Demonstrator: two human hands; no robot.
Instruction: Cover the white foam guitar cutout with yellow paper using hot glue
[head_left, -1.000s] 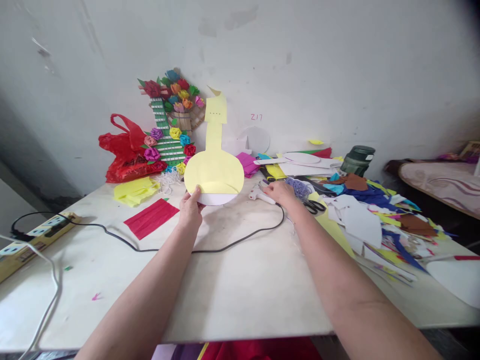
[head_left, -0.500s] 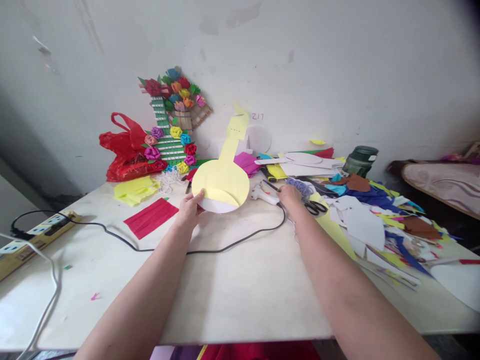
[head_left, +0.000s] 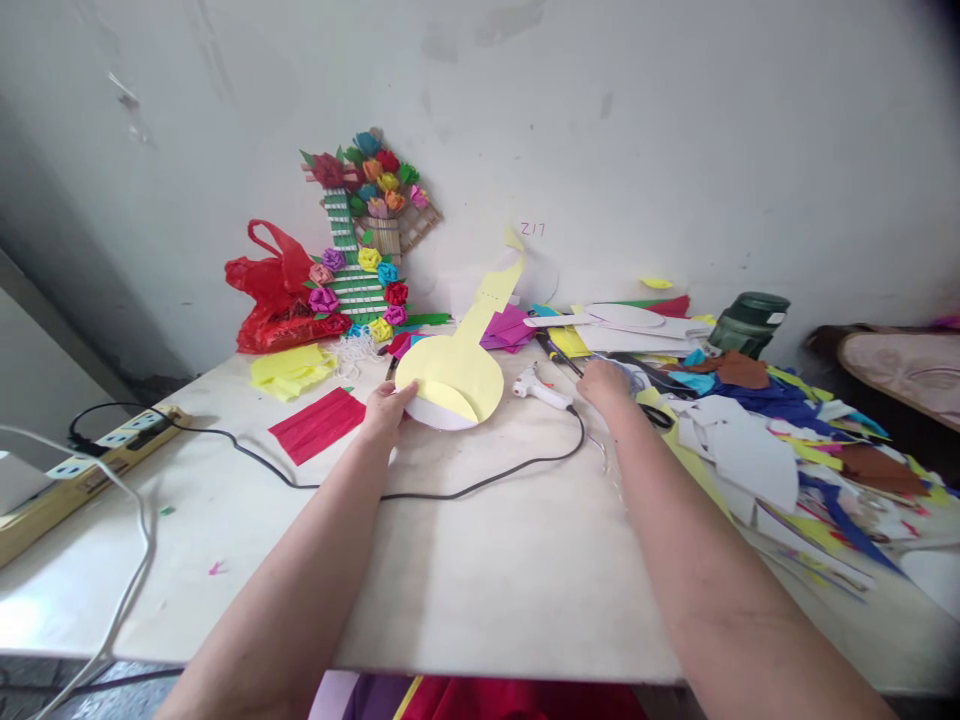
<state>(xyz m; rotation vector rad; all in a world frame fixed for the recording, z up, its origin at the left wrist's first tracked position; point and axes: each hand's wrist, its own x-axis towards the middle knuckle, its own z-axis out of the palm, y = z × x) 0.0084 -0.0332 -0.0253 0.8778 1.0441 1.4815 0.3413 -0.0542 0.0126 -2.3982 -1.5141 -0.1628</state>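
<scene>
My left hand [head_left: 386, 408] pinches the lower left edge of a pale yellow paper cutout [head_left: 450, 365], round at the bottom with a long neck. Its neck tip curls toward the wall, and a folded flap shows white underneath. At the right, my closed right hand [head_left: 606, 385] has a thin dark pen-like stick [head_left: 568, 362] at its fingertips; its exact kind is unclear. Just left of that hand lies a white glue gun [head_left: 541, 388] with a black cord. Black scissor handles [head_left: 658, 416] show partly behind my right wrist, beside purple string [head_left: 634, 375].
A red paper sheet [head_left: 316, 425], yellow crepe paper [head_left: 292, 370] and white string [head_left: 356, 350] lie left. Behind them stand a red bag [head_left: 274, 285] and a flower-decorated model [head_left: 356, 270]. Paper scraps [head_left: 757, 445] cover the right, near a green bottle [head_left: 750, 325]. A power strip [head_left: 112, 455] sits far left.
The view has shifted, moving the scene rightward. My right hand and the dark stick have moved right, off the glue gun. The yellow cutout is lower and tilted more, its tip bent.
</scene>
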